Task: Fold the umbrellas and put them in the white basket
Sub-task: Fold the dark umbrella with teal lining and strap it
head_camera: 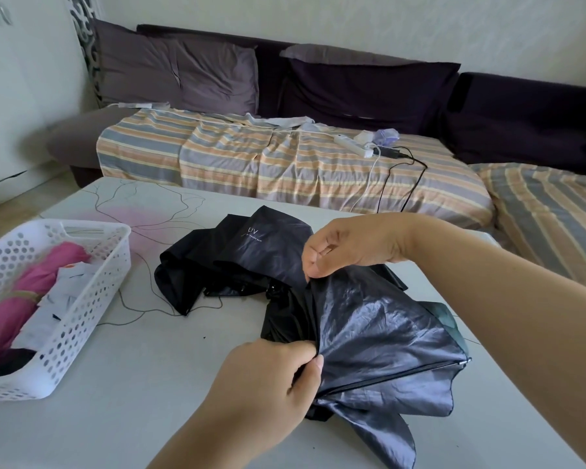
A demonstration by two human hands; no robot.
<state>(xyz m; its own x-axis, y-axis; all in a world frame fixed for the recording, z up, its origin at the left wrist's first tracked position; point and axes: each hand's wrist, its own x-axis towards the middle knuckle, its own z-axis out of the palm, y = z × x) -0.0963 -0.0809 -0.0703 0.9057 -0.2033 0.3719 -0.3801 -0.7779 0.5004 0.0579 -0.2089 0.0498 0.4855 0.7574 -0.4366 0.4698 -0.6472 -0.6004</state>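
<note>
Left hand (271,377) at 6 o'clock pinches slick, crinkled black umbrella (369,333) fabric; right hand (349,245) pinches a fold farther up. Umbrella sprawls on smooth pale surface (149,384). Perforated white basket (82,319), 9 o'clock, holds folded pink umbrella (31,292). Striped sofa (285,160) at 12 o'clock.

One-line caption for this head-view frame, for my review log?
Both hands, left hand and right hand, pinch the black umbrella canopy on the table beside the white basket.

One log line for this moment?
left hand: pinches black umbrella | right hand: pinches canopy fold | white basket: holds pink umbrella
</note>
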